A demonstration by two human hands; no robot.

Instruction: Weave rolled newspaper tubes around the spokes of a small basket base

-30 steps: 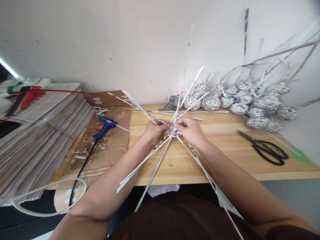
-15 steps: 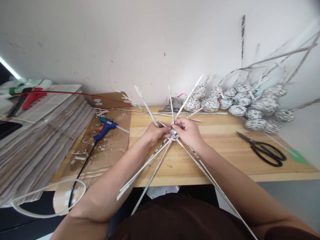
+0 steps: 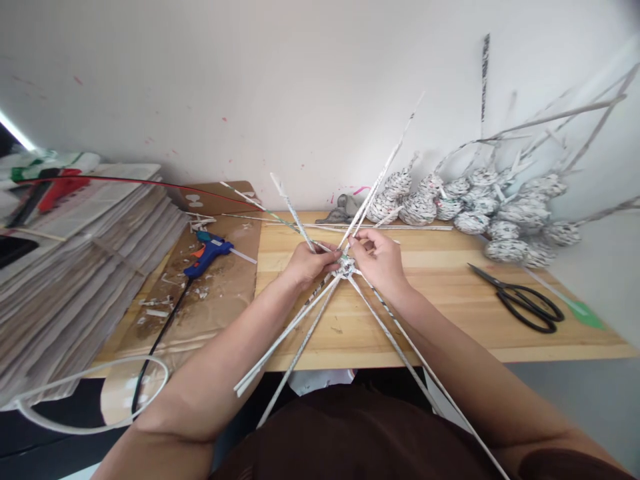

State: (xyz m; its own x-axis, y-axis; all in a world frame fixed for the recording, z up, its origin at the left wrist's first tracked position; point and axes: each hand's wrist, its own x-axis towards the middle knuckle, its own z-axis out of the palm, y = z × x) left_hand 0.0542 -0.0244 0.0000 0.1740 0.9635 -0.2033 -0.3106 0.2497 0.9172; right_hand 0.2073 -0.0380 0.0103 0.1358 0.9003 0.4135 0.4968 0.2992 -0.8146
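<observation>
Background: pale wall (image 3: pixel 280 87), spotted with red marks, behind wooden table (image 3: pixel 435 267). At table centre, just above the near edge: hub (image 3: pixel 346 268) of paper rods (image 3: pixel 367 203), with long ends fanning outward, some toward wall, some over the near edge toward the torso.

Left hand (image 3: pixel 310 263): closed in a pinch at the left side of hub. Right hand (image 3: pixel 383 263): thumb and forefinger pinching at the rods just above hub, other fingers loosely curled. Exact fingertip contact too small to confirm.

Chief risk, as judged: slackening at hub, from a weak left pinch or uneven pull on the right. Next: creasing of rods, from too sharp a bend near the fingertips. Also possible: twisting of hub, from near ends catching on forearm, clothing or table edge. Far ends close to balls (image 3: pixel 419 208); liable to snag there on a wide swing.

On the right, scissors (image 3: pixel 501 287) flat on table, tips toward the work; minor hazard, only with a broad sweep of the right forearm. On the left, glue gun (image 3: pixel 213 249) on cardboard (image 3: pixel 230 293) among scraps, beside papers (image 3: pixel 120 247). Heat not determinable; scorching of scraps possible if hot.
</observation>
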